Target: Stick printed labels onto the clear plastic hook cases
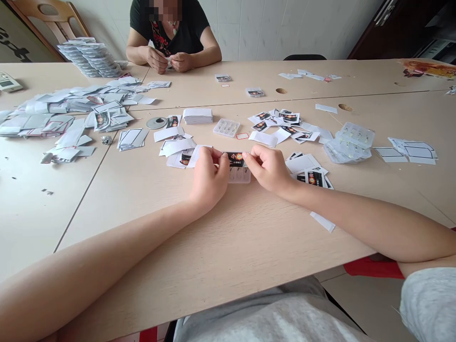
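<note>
Both hands are pinched shut on one small blister pack (239,175) that lies on the table (228,256) straight ahead, the left hand (208,176) gripping its left end and the right hand (270,167) its right end, fingertips meeting over the printed card (235,158) along its top edge. The step looks like seating that card in the clear shell. The next move seems to call for even pressure from both thumbs, so the card lies square, with loose printed cards (285,118) and empty clear trays (351,141) near the right hand.

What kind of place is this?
Likely a small hand-packing workroom: tables strewn with printed cards, stacked blister trays, a second person opposite; left hand and right hand pinch a carded pack.
</note>
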Demonstrator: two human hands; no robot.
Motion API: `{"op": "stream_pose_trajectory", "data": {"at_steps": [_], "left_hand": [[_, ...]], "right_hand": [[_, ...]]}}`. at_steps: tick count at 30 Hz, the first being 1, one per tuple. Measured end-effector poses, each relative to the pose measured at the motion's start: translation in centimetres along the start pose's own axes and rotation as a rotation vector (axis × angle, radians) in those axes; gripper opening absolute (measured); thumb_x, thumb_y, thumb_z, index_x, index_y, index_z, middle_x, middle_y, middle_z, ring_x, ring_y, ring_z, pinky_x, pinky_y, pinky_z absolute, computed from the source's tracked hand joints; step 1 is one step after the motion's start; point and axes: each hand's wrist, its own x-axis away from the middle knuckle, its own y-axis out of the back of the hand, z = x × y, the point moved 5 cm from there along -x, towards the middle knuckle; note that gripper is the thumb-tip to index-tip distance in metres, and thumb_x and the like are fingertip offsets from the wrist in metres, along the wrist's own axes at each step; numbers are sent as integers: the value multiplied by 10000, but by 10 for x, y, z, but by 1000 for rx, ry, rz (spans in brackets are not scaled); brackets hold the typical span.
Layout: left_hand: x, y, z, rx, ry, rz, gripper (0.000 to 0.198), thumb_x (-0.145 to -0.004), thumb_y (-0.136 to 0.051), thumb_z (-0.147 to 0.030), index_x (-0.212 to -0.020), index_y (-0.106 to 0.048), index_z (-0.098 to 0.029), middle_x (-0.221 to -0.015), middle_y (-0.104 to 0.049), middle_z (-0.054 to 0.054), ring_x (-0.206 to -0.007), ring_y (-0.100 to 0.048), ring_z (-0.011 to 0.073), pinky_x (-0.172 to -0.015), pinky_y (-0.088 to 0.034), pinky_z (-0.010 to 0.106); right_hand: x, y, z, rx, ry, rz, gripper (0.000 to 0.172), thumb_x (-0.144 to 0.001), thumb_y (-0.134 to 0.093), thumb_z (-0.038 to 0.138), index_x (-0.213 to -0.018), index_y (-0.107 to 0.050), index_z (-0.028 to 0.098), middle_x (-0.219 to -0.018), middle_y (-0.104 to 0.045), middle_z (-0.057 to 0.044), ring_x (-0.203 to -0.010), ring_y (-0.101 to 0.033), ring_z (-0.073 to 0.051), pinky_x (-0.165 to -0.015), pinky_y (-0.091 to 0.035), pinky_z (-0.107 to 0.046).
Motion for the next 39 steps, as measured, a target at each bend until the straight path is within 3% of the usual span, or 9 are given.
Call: {"op": "stream_pose_trajectory", "data": {"at_steps": [7,12,19,26,31,33,39], "left_hand": [[0,-1,3,52,-36,4,162,-828,-497,-114,-755,-376,-192,-733,-455,-10,-636,-442,96,-565,-355,246],[-3,-4,8,215,-80,58,126,-849,-495,-154,-793,-390,-195,-741,-437,-16,-630,-427,92,-580,-364,245],[-6,-7,11,646,72,232,265,-817,-570,-223,-1015,-393,-221,-792,-523,-19,-696,-549,111,-598,-435,238],[-6,-18,11,707,207,523,294,-801,-619,-433,-827,-583,-143,-794,-628,35,-705,-593,150,-637,-455,276],[-7,-21,10,874,287,632,455,-864,-441,-556,-855,-626,-141,-790,-663,68,-791,-635,221,-683,-489,337],[-7,-21,8,876,263,688,479,-873,-419,-562,-925,-635,-139,-815,-668,77,-830,-632,228,-722,-493,349],[-6,-21,6,699,119,764,308,-851,-584,-374,-1061,-606,-150,-841,-650,54,-782,-593,154,-754,-502,317]], "right_hand": [[0,0,1,-41,-9,-8,402,-843,-506,288,-549,-244,202,-485,-275,54,-478,-245,-77,-461,-204,-251],[-1,5,-1,-190,-38,-6,464,-847,-523,321,-522,-217,198,-496,-208,56,-492,-219,-74,-472,-194,-258],[1,11,-2,-311,19,-29,456,-852,-549,302,-526,-252,190,-521,-242,52,-514,-241,-77,-498,-221,-265],[4,11,6,-303,105,5,439,-848,-557,248,-529,-262,186,-521,-238,56,-500,-236,-71,-481,-203,-263],[6,12,8,-320,89,22,447,-858,-546,246,-535,-242,187,-521,-223,56,-507,-221,-73,-481,-199,-266],[5,13,6,-312,75,-7,458,-854,-554,255,-534,-233,188,-524,-223,55,-511,-215,-74,-485,-197,-269],[3,18,1,-345,16,-95,452,-835,-590,322,-528,-287,188,-529,-306,49,-515,-286,-75,-506,-271,-265]]}}
